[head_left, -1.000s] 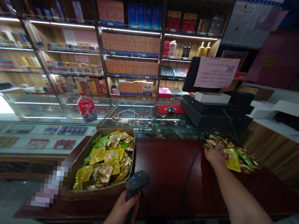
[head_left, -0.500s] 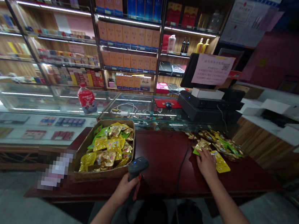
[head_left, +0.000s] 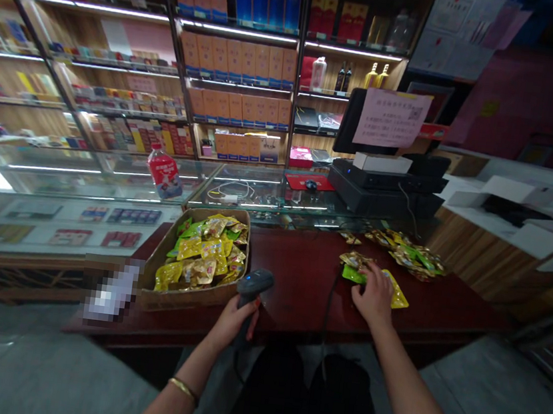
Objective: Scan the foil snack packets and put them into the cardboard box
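Observation:
My left hand (head_left: 237, 316) is closed round the handle of a black barcode scanner (head_left: 256, 282), whose head hangs just off the right side of an open cardboard box (head_left: 149, 295). Green, yellow and gold snack packets (head_left: 201, 248) fill that box. To the right, my right hand (head_left: 375, 294) is bent over a gold snack packet (head_left: 355, 259) and a green snack packet (head_left: 353, 275), its thumb and fingers at their right ends. Beside the knuckles lies a yellow snack packet (head_left: 399, 295), partly covered by the hand.
More packets (head_left: 416, 258) are piled on the dark red table (head_left: 293, 269) at right. The scanner's cable (head_left: 328, 314) crosses the table. Behind stand a glass counter (head_left: 257, 198), a monitor (head_left: 350, 122) and a red-labelled bottle (head_left: 166, 172). A blurred patch covers something left of the box.
My right hand has moved left, and the gold and green packets have slid left with it, away from the pile. My left hand still holds the scanner. The view has shifted slightly.

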A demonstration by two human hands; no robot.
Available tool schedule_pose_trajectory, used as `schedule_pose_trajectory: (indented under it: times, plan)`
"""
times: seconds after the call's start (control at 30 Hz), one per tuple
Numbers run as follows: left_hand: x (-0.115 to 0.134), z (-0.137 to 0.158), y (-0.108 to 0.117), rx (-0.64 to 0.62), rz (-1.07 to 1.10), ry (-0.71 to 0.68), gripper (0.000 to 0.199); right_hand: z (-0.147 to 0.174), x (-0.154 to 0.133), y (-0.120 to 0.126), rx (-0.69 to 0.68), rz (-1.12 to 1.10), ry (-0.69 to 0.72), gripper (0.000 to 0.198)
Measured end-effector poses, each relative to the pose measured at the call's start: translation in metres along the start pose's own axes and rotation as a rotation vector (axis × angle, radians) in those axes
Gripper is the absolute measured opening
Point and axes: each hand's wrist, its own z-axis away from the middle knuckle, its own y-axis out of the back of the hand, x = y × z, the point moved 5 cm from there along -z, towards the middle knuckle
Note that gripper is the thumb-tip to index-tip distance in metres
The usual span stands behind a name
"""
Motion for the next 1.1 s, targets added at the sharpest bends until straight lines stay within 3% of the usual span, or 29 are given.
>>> schedule_pose_trajectory:
  times: [0.17,0.3,0.5,0.67,0.93,1.1]
  plan:
    - [0.002,-0.001,-0.002,0.003,0.018,-0.003,0.041,0.003,-0.003,-0.002,-0.041,0.056,-0.033,0.036]
    - [0.005,0.001,-0.004,-0.002,0.018,-0.014,0.04,0.005,0.0,-0.008,-0.073,0.032,0.006,0.027]
    - [0.009,0.003,-0.005,-0.002,0.014,-0.022,0.036,0.004,0.004,-0.011,-0.13,-0.033,0.076,0.036]
    - [0.004,0.0,-0.003,-0.005,0.028,0.002,0.039,0.004,0.007,-0.012,-0.136,-0.078,0.08,0.029]
    - [0.002,-0.002,0.0,-0.001,0.024,0.017,0.042,0.005,0.02,-0.019,0.028,-0.181,-0.037,0.043]
    - [0.005,0.001,-0.001,0.004,0.011,0.017,0.044,0.006,0.018,-0.02,-0.01,-0.222,0.008,0.028]
